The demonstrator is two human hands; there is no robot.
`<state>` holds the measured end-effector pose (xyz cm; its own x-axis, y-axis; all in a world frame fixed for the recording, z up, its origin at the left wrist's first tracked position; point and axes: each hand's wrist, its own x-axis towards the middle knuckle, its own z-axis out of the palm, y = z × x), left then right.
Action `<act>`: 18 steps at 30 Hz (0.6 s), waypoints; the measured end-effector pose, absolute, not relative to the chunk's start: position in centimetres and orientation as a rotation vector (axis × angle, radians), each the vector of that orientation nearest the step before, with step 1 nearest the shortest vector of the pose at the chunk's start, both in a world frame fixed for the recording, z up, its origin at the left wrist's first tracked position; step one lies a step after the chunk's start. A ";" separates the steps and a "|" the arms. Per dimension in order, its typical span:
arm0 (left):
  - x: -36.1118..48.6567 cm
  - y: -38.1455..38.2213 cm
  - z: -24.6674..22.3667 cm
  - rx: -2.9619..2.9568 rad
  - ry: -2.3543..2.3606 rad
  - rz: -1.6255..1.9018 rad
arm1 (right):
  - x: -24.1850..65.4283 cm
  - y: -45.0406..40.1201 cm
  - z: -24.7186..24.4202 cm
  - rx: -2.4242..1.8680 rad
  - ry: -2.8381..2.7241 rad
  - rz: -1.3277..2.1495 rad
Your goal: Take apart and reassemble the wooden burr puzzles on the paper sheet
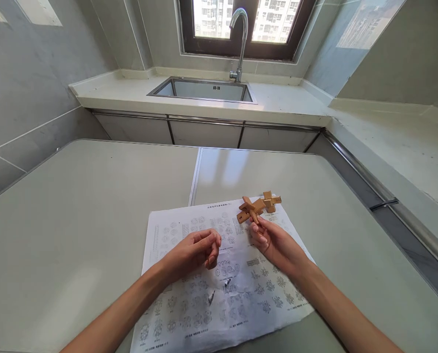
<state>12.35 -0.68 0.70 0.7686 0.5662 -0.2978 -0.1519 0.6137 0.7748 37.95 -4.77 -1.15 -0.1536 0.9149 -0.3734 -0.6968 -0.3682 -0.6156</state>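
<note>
Several wooden puzzle pieces (251, 209), crossed and partly interlocked, are pinched by one stick between the thumb and fingers of my right hand (276, 243). Just behind them, on the top right corner of a printed instruction sheet (189, 220), lies another small cross-shaped wooden puzzle (271, 201). My left hand (202, 247) hovers over the middle of the sheet with its fingers curled and pressed together; whether anything is inside cannot be seen. Rows of small line drawings cover the paper, which is creased and torn in two spots near its middle.
The sheet lies on a pale table (94, 206) with a seam down its middle. Beyond the far edge are a counter (285, 100), a steel sink (204, 90) and a tall faucet (243, 44) below a window. Another counter (395, 132) runs along the right.
</note>
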 end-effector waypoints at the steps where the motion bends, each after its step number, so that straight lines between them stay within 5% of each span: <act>1: 12.3 -0.6 0.7 0.813 0.565 0.440 | 38.0 -4.7 -1.2 -0.827 -0.334 1.769; 18: 12.2 -0.4 1.1 0.842 0.613 0.524 | 38.5 -4.6 -1.1 -0.929 -0.506 1.674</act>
<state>12.15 -0.44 1.05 0.7100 0.6431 -0.2869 -0.1826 0.5616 0.8070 38.52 -4.64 -1.09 -0.0907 0.9431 -0.3198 -0.6077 -0.3069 -0.7325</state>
